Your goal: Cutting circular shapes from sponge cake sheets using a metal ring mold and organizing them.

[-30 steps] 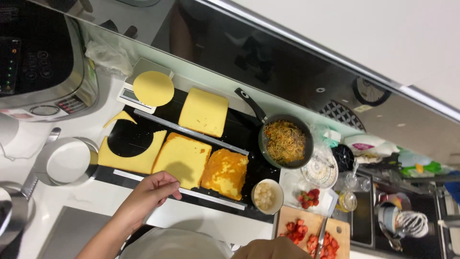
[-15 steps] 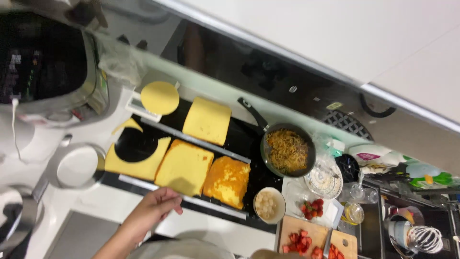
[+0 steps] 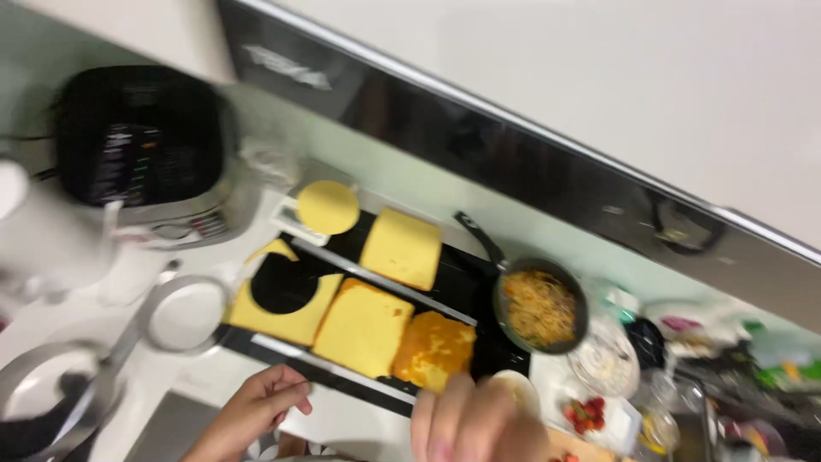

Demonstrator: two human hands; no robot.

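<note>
Left hand (image 3: 256,411), fingers loosely curled and holding nothing, rests on the worktop (image 3: 342,423) near the yellow sponge sheets (image 3: 363,329). Right hand (image 3: 475,423) hovers open, blurred, beside the browned sheet (image 3: 434,349); lifting a sheet likely needs a flat, gentle grip.

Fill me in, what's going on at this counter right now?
A person stands over a dark tray of yellow sponge slabs, one with a round hole cut out and the cut disc lying beside it. The left hand rests on the counter at the tray's near edge. The right hand, blurred, is lifted near a small bowl. Neither hand clearly holds anything. A pan of noodles sits to the right.
</note>
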